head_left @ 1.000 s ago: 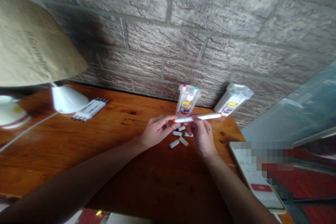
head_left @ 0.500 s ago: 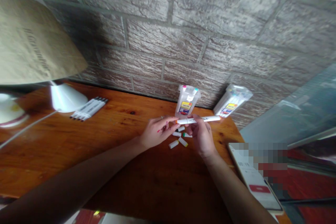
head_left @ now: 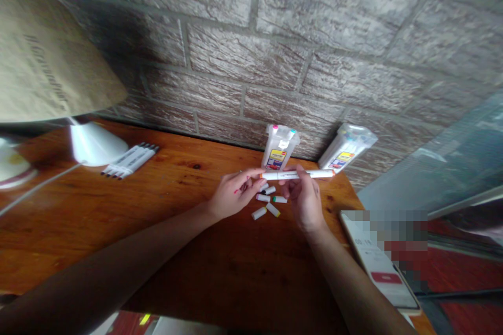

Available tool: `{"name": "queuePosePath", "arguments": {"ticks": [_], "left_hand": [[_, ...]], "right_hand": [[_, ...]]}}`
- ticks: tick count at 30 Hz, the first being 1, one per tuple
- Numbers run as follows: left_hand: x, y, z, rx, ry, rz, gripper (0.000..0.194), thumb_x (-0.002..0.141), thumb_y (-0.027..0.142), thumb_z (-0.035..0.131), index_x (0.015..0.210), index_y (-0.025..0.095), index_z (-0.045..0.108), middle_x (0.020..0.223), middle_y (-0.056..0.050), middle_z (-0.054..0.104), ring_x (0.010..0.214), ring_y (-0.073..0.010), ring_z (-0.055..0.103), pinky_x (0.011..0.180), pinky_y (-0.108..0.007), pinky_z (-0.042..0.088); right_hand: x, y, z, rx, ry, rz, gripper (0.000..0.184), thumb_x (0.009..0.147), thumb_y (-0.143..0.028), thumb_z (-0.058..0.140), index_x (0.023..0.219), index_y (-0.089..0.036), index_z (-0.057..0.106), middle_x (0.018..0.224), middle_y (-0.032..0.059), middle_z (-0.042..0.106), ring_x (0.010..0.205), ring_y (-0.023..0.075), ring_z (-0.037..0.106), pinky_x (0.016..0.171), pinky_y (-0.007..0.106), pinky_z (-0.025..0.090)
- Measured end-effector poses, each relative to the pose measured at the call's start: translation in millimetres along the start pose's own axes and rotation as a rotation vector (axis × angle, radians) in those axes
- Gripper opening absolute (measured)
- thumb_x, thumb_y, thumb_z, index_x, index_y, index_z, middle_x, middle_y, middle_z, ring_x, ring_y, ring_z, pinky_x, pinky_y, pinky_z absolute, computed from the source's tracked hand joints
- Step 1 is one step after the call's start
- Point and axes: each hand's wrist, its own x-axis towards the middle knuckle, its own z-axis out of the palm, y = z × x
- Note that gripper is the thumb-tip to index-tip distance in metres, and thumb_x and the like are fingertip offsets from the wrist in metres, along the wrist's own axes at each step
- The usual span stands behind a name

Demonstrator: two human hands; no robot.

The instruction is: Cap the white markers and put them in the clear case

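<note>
A white marker point(head_left: 291, 175) with orange ends lies nearly level between both hands above the table. My left hand point(head_left: 234, 192) pinches its left end between thumb and fingers; red marks show on the skin. Around the marker's middle, my right hand point(head_left: 305, 196) is closed, thumb on top. Several white marker caps point(head_left: 263, 198) with coloured ends lie on the wood just below the hands. Behind them stands a clear plastic marker case point(head_left: 280, 147) with a pink-ended and a blue-ended marker in it.
A second, fuller marker case point(head_left: 346, 146) leans at the table's back right corner by the brick wall point(head_left: 243, 52). Black-tipped white markers point(head_left: 131, 160) lie at left beside the lamp base point(head_left: 94, 144). A tablet point(head_left: 387, 272) rests along the right edge.
The marker has turned slightly to lie more level, and my right hand has shifted a little right along it. Both hands still hold it.
</note>
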Motion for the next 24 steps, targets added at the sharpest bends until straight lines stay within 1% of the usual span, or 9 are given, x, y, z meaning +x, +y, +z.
{"name": "queuePosePath", "arguments": {"ticks": [3,6,8,11,15,17,21,22,24], "left_hand": [[6,-2,1.7,-0.238,0.081,-0.186,0.027,0.100,0.033,0.055,0.119,0.016,0.061,0.091,-0.005,0.076,0.055,-0.0070,0.060,0.053,-0.018,0.050],[14,-7,0.3,-0.381,0.204,-0.300,0.032,0.099,0.041,0.055,0.118,0.016,0.059,0.093,-0.005,0.073,0.050,-0.0053,0.055,0.046,-0.017,0.045],[18,-9,-1.8,-0.400,0.252,-0.333,0.035,0.096,0.044,0.059,0.117,0.016,0.060,0.085,-0.002,0.070,0.049,-0.0051,0.054,0.045,-0.017,0.043],[21,-8,-3.9,-0.421,0.288,-0.373,0.041,0.095,0.047,0.061,0.121,0.015,0.060,0.078,-0.001,0.068,0.049,-0.0060,0.053,0.045,-0.018,0.042],[19,-2,-3.4,-0.468,0.243,-0.385,0.050,0.095,0.048,0.059,0.133,0.016,0.052,0.101,-0.009,0.074,0.053,-0.0077,0.056,0.048,-0.021,0.046],[17,0,-2.5,-0.458,0.184,-0.374,0.050,0.097,0.047,0.057,0.136,0.016,0.050,0.107,-0.011,0.074,0.058,-0.0091,0.058,0.051,-0.022,0.049],[13,-5,-2.3,-0.388,0.125,-0.330,0.044,0.102,0.042,0.046,0.138,0.017,0.045,0.111,-0.010,0.072,0.062,-0.0089,0.059,0.057,-0.023,0.051],[12,-8,-2.9,-0.355,0.107,-0.319,0.042,0.102,0.041,0.045,0.137,0.018,0.045,0.109,-0.009,0.072,0.063,-0.0090,0.060,0.059,-0.023,0.051],[10,-15,-4.7,-0.256,0.056,-0.292,0.038,0.102,0.038,0.045,0.134,0.019,0.047,0.108,-0.008,0.072,0.066,-0.0096,0.063,0.063,-0.023,0.052]], "right_hand": [[2,-9,-2,0.031,0.015,-0.015,0.036,0.085,-0.056,0.064,0.087,-0.020,0.071,0.058,-0.0031,0.061,0.045,0.0093,0.043,0.044,0.024,0.030],[5,-15,-6,-0.045,-0.010,-0.015,0.030,0.083,-0.049,0.070,0.089,-0.020,0.071,0.063,-0.0031,0.063,0.046,0.0075,0.043,0.045,0.022,0.031],[4,-16,-7,-0.136,-0.085,0.038,0.029,0.082,-0.047,0.073,0.093,-0.020,0.071,0.067,-0.0019,0.067,0.048,0.0080,0.048,0.047,0.022,0.036],[-1,-11,-4,-0.284,-0.271,0.122,0.038,0.081,-0.051,0.074,0.102,-0.020,0.068,0.071,0.0004,0.071,0.053,0.0112,0.056,0.051,0.024,0.044],[-10,-5,1,-0.461,-0.485,0.106,0.037,0.087,-0.053,0.067,0.102,-0.020,0.067,0.079,0.0026,0.072,0.060,0.0129,0.061,0.058,0.027,0.050],[-11,-6,2,-0.469,-0.532,0.108,0.036,0.089,-0.054,0.065,0.100,-0.020,0.066,0.080,0.0032,0.072,0.063,0.0140,0.063,0.062,0.029,0.052],[-6,-15,-5,-0.351,-0.493,0.162,0.037,0.090,-0.056,0.064,0.105,-0.022,0.064,0.088,0.0052,0.076,0.073,0.0182,0.069,0.073,0.034,0.057],[-4,-18,-8,-0.332,-0.463,0.149,0.036,0.091,-0.055,0.064,0.106,-0.022,0.065,0.090,0.0055,0.076,0.077,0.0195,0.070,0.076,0.035,0.057],[1,-23,-17,-0.344,-0.366,0.051,0.030,0.091,-0.049,0.066,0.105,-0.023,0.068,0.094,0.0053,0.075,0.083,0.0201,0.069,0.079,0.034,0.056]]}}
